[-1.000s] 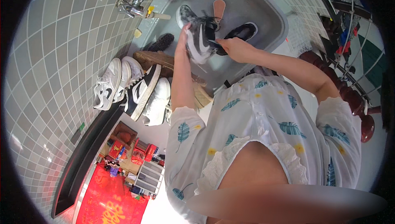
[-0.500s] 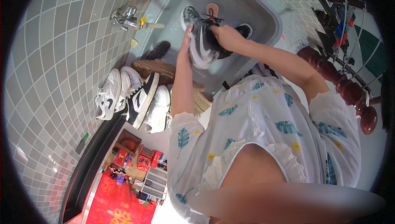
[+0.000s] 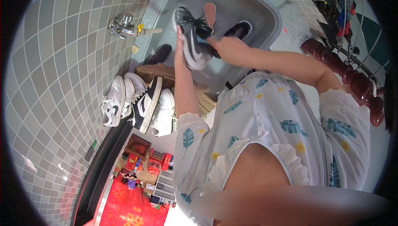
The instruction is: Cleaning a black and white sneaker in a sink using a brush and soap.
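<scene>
A black sneaker with white side stripes and sole [image 3: 191,56] is held over the grey basin [image 3: 271,8], smeared with whitish suds. My left hand [image 3: 180,45] grips it from the left side, fingers mostly hidden behind the sole. At the shoe's opening, my right hand [image 3: 230,51] is closed around a light-blue piece [image 3: 202,40], blurred and largely covered by the fingers. A pink insole [image 3: 210,12] lies in the basin beyond the shoe. Right of it rests another dark shoe with a pale rim [image 3: 239,30], partly behind my right hand.
A metal tap [image 3: 124,27] with a yellow-collared spout juts from the tiled wall on the left. Several sneakers [image 3: 147,105] and a brown shoe [image 3: 155,73] stand left of my left forearm. A dark perforated shoe or slipper [image 3: 161,54] sits beside the basin. Dark red turned wood [image 3: 348,81] borders the right.
The sneaker and both hands have shifted slightly left in view. More of the pink insole and the other dark shoe now shows. A light-blue piece has come into sight by my right fingers.
</scene>
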Available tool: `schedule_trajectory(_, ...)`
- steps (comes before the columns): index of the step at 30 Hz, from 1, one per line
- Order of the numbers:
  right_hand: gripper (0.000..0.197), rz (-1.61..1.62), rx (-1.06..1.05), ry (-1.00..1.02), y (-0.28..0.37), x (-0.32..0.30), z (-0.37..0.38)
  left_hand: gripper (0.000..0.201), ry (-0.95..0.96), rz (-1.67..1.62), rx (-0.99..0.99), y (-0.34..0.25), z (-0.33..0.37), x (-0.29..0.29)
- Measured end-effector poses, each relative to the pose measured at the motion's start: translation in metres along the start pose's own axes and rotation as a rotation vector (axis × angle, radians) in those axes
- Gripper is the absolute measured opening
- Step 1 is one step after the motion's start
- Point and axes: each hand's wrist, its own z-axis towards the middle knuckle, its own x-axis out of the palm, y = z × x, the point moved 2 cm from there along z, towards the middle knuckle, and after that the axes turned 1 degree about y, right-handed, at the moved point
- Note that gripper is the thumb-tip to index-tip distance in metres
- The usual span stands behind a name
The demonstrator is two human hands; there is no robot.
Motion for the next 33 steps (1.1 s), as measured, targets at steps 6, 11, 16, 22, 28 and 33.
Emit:
schedule_trajectory(6, 0.049, 0.012, -0.036, -0.042, 0.002, -0.004, -0.001, 0.087, 0.02, -0.002, -0.019, -0.001, -0.014, 0.017)
schedule_trajectory(11, 0.052, -0.1, -0.046, -0.036, -0.012, -0.001, 0.027, 0.079, 0.043, -0.065, 0.087, 0.004, -0.017, 0.033)
schedule_trajectory(16, 0.041, -0.136, -0.061, 0.142, 0.009, 0.007, -0.019, 0.076, 0.178, -0.093, 0.116, -0.006, -0.003, -0.007)
schedule_trajectory(22, 0.045, -0.088, -0.097, -0.165, -0.018, 0.0, 0.026, 0.082, 0.076, -0.038, 0.124, 0.005, -0.006, 0.028)
schedule_trajectory(28, 0.053, -0.118, -0.045, -0.042, 0.007, 0.005, 0.0, 0.082, 0.079, -0.042, 0.077, 0.001, -0.01, 0.014)
schedule_trajectory(33, 0.04, -0.116, 0.0, -0.156, -0.023, -0.007, 0.047, 0.066, 0.027, -0.078, 0.088, 0.01, -0.012, 0.023)
